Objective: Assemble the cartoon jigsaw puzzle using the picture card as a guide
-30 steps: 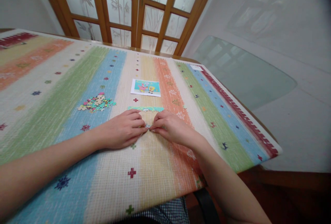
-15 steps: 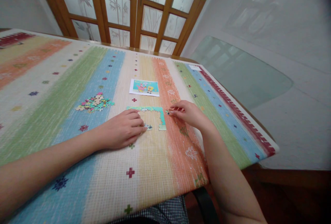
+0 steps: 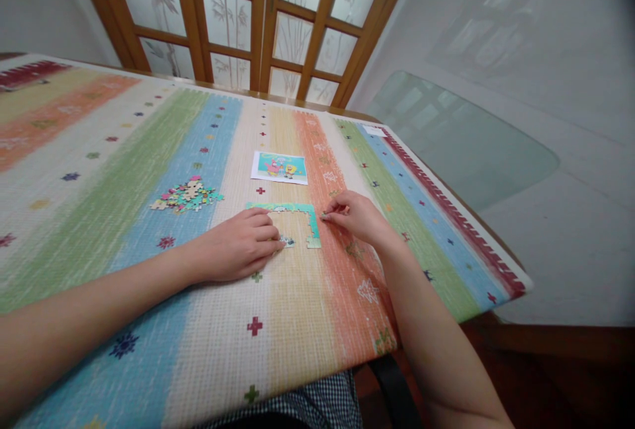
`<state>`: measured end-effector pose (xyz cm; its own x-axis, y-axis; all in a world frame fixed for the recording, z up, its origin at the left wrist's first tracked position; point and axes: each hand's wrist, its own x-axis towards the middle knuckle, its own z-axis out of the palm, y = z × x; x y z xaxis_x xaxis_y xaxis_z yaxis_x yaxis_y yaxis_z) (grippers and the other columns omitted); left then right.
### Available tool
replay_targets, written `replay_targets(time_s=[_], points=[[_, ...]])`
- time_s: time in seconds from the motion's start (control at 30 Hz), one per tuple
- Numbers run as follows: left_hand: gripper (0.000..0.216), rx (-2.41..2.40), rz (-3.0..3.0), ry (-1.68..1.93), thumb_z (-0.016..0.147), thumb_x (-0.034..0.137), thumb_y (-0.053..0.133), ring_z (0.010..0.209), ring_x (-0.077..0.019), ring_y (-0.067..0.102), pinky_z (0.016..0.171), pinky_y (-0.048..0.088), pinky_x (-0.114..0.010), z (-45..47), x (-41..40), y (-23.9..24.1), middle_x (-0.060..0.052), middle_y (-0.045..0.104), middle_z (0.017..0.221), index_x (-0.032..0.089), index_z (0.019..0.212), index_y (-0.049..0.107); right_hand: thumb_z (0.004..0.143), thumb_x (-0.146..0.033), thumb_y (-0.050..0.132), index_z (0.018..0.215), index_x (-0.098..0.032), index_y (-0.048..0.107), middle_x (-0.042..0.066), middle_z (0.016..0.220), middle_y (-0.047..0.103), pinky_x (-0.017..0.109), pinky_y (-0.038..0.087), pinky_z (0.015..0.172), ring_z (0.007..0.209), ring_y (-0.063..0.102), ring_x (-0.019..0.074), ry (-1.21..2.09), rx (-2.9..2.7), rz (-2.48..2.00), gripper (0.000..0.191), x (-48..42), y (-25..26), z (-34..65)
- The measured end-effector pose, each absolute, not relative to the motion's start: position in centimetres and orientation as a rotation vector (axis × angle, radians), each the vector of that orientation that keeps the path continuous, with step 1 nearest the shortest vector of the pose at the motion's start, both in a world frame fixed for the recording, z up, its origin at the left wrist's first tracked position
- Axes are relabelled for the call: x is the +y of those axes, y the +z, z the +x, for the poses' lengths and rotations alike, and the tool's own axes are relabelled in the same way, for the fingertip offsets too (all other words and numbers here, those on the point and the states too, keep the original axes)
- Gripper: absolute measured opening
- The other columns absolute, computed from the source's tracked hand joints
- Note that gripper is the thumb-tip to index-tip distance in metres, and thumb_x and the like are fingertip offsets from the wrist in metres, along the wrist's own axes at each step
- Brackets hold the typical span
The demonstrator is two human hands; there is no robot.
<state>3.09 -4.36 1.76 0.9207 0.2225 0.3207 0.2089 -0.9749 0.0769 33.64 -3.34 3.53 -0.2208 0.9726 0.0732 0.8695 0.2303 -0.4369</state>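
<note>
A partly joined jigsaw puzzle border [image 3: 312,223] lies on the striped tablecloth, with cloth showing through its middle and a gap in its near edge. My left hand [image 3: 248,244] rests palm down over the border's left side, fingers stretched out and touching it; that side is hidden underneath. Just right of the border, my right hand [image 3: 351,215] pinches a small puzzle piece [image 3: 324,216] between thumb and fingertips. The piece is apart from the border, and its print is mostly covered.
Beyond the border lies a printed cartoon picture card [image 3: 282,168]. A heap of loose puzzle pieces [image 3: 187,196] sits to the left on the blue stripe. The tablecloth [image 3: 297,323] covers the table up to its near edge. A black chair arm [image 3: 391,386] is below that edge.
My right hand has shifted slightly and turned the puzzle piece in its fingertips. My left hand stays on the border. The whole view has moved a little.
</note>
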Motion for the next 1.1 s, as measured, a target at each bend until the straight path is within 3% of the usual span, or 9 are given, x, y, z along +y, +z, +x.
replay_targets(time_s=[0.37,1.1], points=[[0.022,0.327,3.031,0.566,0.099,0.021,0.05,0.095,-0.0229,0.061,0.101,0.042,-0.044,3.3,-4.4,2.1,-0.006,0.07,0.096,0.018,0.109,0.07,0.085,-0.03,0.07,0.071,-0.018,0.075,0.001,0.065,0.064,0.027,0.04,0.062,0.065,0.054,0.0133,1.048,-2.187,-1.476,0.019,-5.2,4.5,29.3],[0.023,0.347,3.052,0.565,0.1,0.022,0.048,0.097,-0.0222,0.061,0.104,0.041,-0.044,3.4,-4.5,1.9,-0.006,0.071,0.095,0.021,0.109,0.069,0.085,-0.03,0.067,0.064,-0.016,0.066,-0.001,0.058,0.057,0.025,0.032,0.053,0.056,0.048,0.0109,1.069,-2.082,-1.724,0.025,-5.3,3.1,27.9]])
